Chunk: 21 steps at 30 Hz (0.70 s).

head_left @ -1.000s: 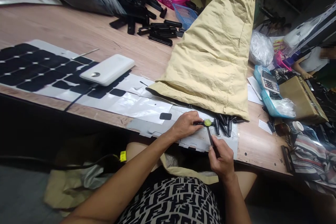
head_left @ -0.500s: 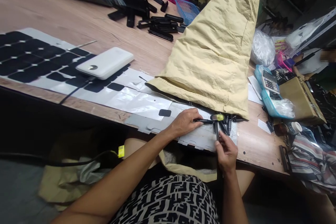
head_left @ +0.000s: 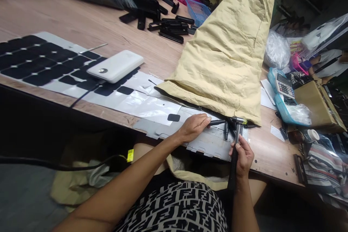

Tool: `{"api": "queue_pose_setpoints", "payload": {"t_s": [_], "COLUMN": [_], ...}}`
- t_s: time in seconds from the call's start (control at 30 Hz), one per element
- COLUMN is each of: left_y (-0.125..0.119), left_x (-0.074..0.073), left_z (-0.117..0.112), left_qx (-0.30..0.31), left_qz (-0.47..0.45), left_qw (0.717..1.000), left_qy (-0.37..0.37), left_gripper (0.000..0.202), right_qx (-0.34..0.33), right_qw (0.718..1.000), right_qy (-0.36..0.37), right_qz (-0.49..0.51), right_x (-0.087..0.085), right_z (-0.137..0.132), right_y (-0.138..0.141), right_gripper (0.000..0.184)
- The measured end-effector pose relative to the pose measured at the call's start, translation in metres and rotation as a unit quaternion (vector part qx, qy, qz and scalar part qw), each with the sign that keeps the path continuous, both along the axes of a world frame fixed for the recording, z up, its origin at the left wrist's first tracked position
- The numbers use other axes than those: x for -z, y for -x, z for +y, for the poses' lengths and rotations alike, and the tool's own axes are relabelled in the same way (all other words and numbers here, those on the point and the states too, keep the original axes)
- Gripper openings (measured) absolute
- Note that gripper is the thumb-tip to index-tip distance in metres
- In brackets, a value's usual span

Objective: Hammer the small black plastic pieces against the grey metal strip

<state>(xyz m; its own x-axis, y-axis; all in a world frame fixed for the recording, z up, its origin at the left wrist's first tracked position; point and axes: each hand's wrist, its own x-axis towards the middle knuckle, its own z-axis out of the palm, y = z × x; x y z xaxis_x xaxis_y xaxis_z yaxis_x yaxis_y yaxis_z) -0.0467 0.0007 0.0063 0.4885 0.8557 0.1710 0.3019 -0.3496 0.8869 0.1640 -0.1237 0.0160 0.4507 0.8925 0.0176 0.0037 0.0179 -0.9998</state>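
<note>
Right hand (head_left: 244, 157) closed around the dark handle of a small metal-headed hammer with a yellow-green tip (head_left: 237, 130), over the table's near edge. Left hand (head_left: 194, 127) pinches a slender black rod (head_left: 217, 122) by its left end, near the pale-yellow cloth bag (head_left: 225, 58). Judged: hammer rigid, head-heavy, best held low; rod light, stiff, perhaps slippery, best held at its end.

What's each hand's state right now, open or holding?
Left hand: closed, holding a slim black part.
Right hand: closed, holding a hammer.
</note>
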Motion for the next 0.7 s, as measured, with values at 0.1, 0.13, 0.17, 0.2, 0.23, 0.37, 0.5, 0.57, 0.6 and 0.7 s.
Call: {"api": "queue_pose_setpoints", "payload": {"t_s": [0.1, 0.13, 0.17, 0.2, 0.23, 0.37, 0.5, 0.57, 0.6, 0.7], "left_y": [0.001, 0.002, 0.002, 0.003, 0.005, 0.009, 0.008, 0.005, 0.004, -0.002], "left_x": [-0.002, -0.003, -0.003, -0.004, -0.006, -0.014, -0.016, -0.012, -0.01, -0.008], "left_z": [0.0, 0.001, 0.001, 0.001, 0.0, -0.014, -0.047, -0.061, -0.066, -0.072], "left_qx": [0.009, 0.014, 0.021, 0.032, 0.051, 0.191, 0.28, 0.276, 0.268, 0.249], "left_qz": [-0.001, -0.002, -0.002, -0.003, -0.003, -0.01, 0.028, 0.076, 0.097, 0.103], "left_qw": [1.0, 1.0, 1.0, 0.999, 0.998, 0.978, 0.953, 0.949, 0.947, 0.95], "left_qy": [0.002, 0.0, -0.004, -0.01, -0.02, -0.078, -0.112, -0.133, -0.145, -0.156], "left_gripper": [0.05, 0.05, 0.05, 0.049, 0.049, 0.037, 0.017, 0.011, 0.009, 0.016], "right_qx": [-0.003, -0.002, 0.0, 0.002, 0.004, 0.02, 0.028, 0.027, 0.026, 0.025], "right_qw": [1.0, 1.0, 1.0, 1.0, 1.0, 0.999, 0.999, 0.999, 0.999, 0.999], "right_qy": [-0.005, -0.005, -0.007, -0.008, -0.011, -0.023, -0.024, -0.022, -0.021, -0.019], "right_qz": [-0.016, -0.019, -0.019, -0.015, -0.01, 0.01, 0.008, 0.009, 0.012, 0.012], "right_x": [0.001, 0.001, 0.002, 0.002, 0.002, 0.002, 0.001, 0.001, 0.001, 0.003], "right_z": [-0.001, -0.002, -0.002, -0.003, -0.004, -0.006, -0.007, -0.007, -0.007, -0.008], "right_y": [0.001, 0.001, 0.001, 0.002, 0.003, 0.005, 0.006, 0.006, 0.006, 0.006], "right_gripper": [0.039, 0.038, 0.037, 0.037, 0.036, 0.038, 0.041, 0.041, 0.041, 0.041]}}
